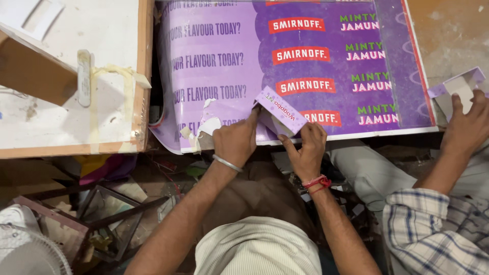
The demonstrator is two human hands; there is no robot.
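Both hands are pinching a small purple printed card piece (pixel 280 112) mid-frame, over the big purple poster sheet (pixel 285 66); left hand (pixel 235 140) grips its lower-left edge; right hand (pixel 307 150) its bottom; a co-worker's hand (pixel 466 125) holds another piece far right.

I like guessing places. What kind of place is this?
Probably a small sign or print workshop. A big purple printed sheet lies flat, both hands fold a small purple card piece, and paper scraps lie about.
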